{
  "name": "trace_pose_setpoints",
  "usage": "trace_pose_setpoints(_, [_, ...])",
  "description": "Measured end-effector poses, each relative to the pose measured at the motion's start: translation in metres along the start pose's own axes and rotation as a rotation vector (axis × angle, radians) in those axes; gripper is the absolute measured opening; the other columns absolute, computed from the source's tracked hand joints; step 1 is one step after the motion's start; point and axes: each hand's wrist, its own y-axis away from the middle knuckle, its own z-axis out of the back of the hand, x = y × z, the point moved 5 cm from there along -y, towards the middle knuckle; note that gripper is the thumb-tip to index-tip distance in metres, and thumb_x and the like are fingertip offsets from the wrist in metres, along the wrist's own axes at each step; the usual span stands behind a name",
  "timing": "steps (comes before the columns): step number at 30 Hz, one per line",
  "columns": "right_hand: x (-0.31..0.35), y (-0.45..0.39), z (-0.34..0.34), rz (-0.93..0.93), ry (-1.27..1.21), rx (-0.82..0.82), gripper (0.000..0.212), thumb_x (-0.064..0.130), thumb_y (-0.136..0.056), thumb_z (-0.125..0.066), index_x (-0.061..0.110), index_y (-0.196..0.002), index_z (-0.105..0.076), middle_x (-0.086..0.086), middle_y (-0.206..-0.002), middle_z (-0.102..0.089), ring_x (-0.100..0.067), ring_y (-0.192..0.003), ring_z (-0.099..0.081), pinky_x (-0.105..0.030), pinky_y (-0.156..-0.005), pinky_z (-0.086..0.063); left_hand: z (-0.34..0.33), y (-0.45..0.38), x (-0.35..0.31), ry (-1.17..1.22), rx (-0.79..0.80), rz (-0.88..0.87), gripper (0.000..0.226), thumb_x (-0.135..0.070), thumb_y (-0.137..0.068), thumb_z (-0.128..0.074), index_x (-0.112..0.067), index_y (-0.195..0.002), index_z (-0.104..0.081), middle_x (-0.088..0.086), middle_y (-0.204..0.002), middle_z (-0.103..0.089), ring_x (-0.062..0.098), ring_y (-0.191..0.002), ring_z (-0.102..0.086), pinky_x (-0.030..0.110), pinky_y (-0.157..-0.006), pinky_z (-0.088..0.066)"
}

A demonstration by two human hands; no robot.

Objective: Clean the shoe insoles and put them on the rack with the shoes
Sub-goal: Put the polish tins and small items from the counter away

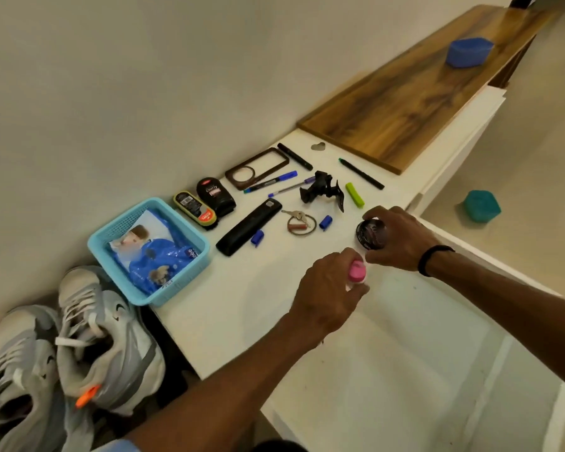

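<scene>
My left hand grips pink-capped bottle, light, prob. slick plastic, best held round body; right hand holds stiff black tin by rim.

Black band on right wrist

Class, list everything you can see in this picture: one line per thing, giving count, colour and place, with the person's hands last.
shoes: two, grey, lower left below the counter
basket: one, light blue, counter's left end, holds a blue packet
polish bottles: two, black, right of the basket
case: one, black, mid counter
pens: five, black or blue, back of counter
keys: one bunch, mid counter
clip: one, green
board: one, wooden, far right
sponge: one, blue, on the board
tin: one, black, under right hand
bottle: one, pink cap, in left hand
left hand: grips the bottle
right hand: holds the tin
</scene>
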Motion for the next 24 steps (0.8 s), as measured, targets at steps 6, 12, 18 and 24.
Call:
trace_pose_setpoints(6, [-0.019,0.082,-0.034,0.035,-0.169,-0.039,0.076,0.042,-0.066,-0.081,0.035,-0.134,-0.047,0.004,-0.117,-0.054,-0.017,-0.104,-0.053,-0.03,-0.086,-0.05,-0.039,0.086,0.022,-0.313,0.438,-0.148,0.025,-0.013,-0.094,-0.06,-0.022,-0.114,-0.048,-0.003,-0.1,-0.058,0.02,-0.086,-0.056,0.037,-0.075,-0.05])
trace_pose_setpoints(12, [-0.033,0.121,-0.132,-0.053,-0.26,0.129,0.084,0.042,-0.066,-0.081,0.034,-0.141,-0.044,0.005,-0.118,-0.055,-0.017,-0.11,-0.055,-0.028,-0.093,-0.047,-0.08,0.11,0.085,-0.688,0.78,0.182,0.041,-0.002,-0.088,-0.064,-0.01,-0.124,-0.048,0.011,-0.119,-0.061,0.029,-0.101,-0.065,0.035,-0.071,-0.05])
trace_pose_setpoints(18, [-0.014,0.126,-0.239,-0.053,-0.204,0.285,0.076,0.042,-0.071,-0.078,0.033,-0.135,-0.038,0.006,-0.121,-0.056,-0.018,-0.112,-0.045,-0.03,-0.086,-0.048,-0.126,0.107,0.12,-0.851,0.864,0.193,0.043,-0.008,-0.097,-0.061,-0.007,-0.137,-0.047,0.011,-0.134,-0.058,0.027,-0.121,-0.061,0.034,-0.086,-0.05])
trace_pose_setpoints(24, [0.008,0.115,-0.302,0.02,-0.148,0.253,0.053,0.036,-0.081,-0.071,0.033,-0.127,-0.044,0.009,-0.128,-0.056,-0.019,-0.108,-0.043,-0.032,-0.08,-0.048,-0.156,0.12,0.165,-0.926,1.018,0.118,0.047,-0.012,-0.102,-0.056,-0.007,-0.147,-0.043,0.01,-0.15,-0.049,0.028,-0.135,-0.053,0.036,-0.095,-0.053])
